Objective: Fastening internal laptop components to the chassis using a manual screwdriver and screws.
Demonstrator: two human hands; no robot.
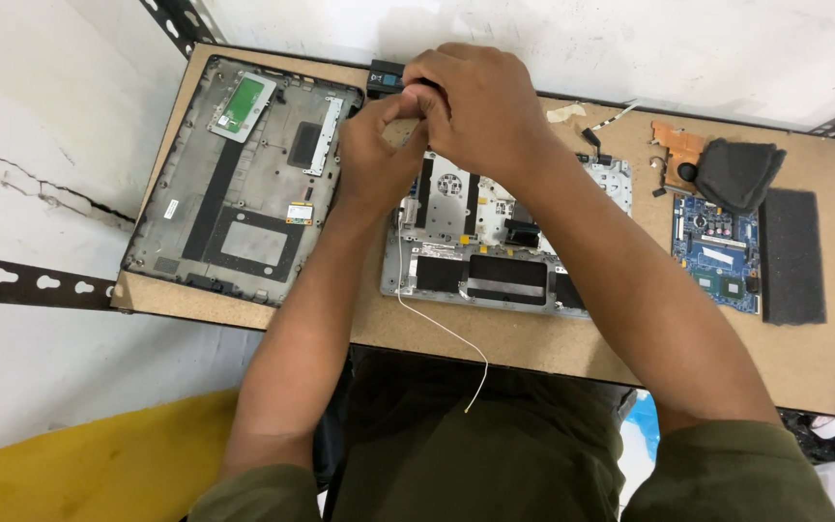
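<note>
A thin white wire [442,333] trails off the counter [533,353] edge, nearest the camera. Beyond it lies the silver laptop frame [480,275]. At its far edge, left hand [374,159] and right hand [475,111] meet, fingers pinched around a small part, hidden between them.

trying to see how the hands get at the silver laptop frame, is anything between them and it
Nothing visible stands between. Both the left hand and the right hand are already at the far edge of the silver laptop frame, fingers bunched together over a small part there. What the fingers pinch is hidden. The thin white wire trails off the near edge, away from them.
</note>
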